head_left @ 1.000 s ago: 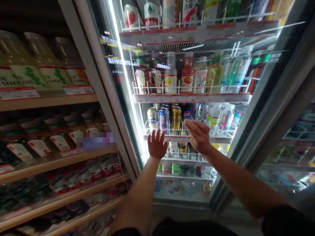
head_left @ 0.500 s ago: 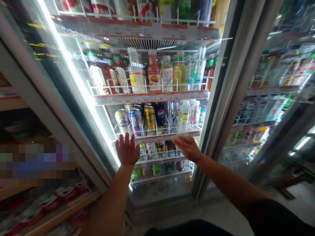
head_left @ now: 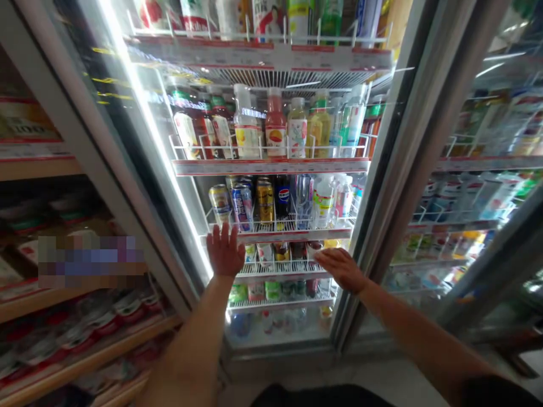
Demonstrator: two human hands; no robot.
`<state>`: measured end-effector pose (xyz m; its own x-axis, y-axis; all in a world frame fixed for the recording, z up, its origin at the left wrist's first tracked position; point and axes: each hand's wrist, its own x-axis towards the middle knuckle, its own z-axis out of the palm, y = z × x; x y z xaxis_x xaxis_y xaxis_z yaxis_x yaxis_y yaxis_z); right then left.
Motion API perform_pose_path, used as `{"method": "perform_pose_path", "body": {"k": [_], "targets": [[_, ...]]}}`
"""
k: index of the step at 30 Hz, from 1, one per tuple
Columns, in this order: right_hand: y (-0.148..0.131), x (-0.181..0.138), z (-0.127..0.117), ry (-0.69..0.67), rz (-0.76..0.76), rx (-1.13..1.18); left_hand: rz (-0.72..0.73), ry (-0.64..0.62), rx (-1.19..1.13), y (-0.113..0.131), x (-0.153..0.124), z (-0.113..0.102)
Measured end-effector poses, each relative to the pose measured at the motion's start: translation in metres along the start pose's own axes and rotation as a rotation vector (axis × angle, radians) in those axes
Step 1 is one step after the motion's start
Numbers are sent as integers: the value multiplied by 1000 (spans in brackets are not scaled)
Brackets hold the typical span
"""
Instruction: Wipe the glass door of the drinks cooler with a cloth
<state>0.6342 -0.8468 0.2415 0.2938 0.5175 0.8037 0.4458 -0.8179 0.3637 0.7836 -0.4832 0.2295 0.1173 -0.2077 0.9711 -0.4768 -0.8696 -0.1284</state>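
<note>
Straight ahead, glass-fronted drinks cooler (head_left: 271, 167), white-lit, grey-framed

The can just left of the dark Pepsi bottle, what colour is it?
That can is gold with dark print; the head view shows it best.

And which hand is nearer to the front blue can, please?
Left. In view, the left hand is just below the front blue can, slightly left; the right hand is lower and far to its right.

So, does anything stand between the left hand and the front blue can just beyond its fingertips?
Yes, apparently: the cooler's glass door, which shows reflected lights, stands between the left hand and the front blue can.
</note>
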Motion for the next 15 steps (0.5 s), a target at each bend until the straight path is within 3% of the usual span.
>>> {"method": "perform_pose_path", "body": {"k": [3, 6, 8, 10, 13, 15], "targets": [[7, 13, -5, 19, 42, -14, -7, 5, -3, 1, -1, 0], [30, 38, -11, 213, 231, -88, -16, 23, -5, 1, -2, 1], [31, 41, -7, 277, 263, -108, -26, 10, -6, 1, -4, 1], [16, 31, 4, 197, 158, -67, -46, -11, -15, 0, -5, 1], [-13, 13, 18, -37, -69, 70, -60, -29, -21, 1, -6, 0], [-18, 19, 21, -73, -69, 82, -45, -21, 5, 2, -5, -1]]}}
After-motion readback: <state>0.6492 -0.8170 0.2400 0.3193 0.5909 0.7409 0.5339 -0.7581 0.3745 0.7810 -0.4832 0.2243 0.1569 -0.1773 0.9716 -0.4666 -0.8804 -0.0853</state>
